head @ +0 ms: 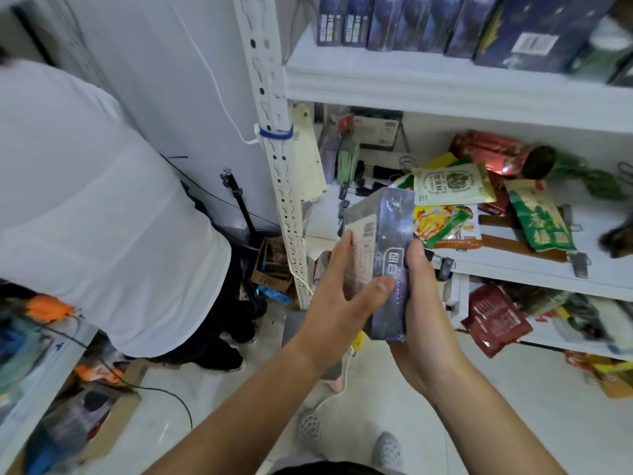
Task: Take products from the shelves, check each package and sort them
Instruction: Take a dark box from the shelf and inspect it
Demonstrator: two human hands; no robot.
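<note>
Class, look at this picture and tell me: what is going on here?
A person holds a dark blue box in front of white shelves, the left hand and the right hand gripping its two sides, as if checking it. Similar dark boxes stand in a row on the top shelf. Loose snack packets lie on the one below. Another person in a white shirt is at the left.

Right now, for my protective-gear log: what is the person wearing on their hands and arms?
Nothing: the left hand and right hand are bare, no gloves, rings or watch, and the left forearm and right forearm show no sleeve.
</note>
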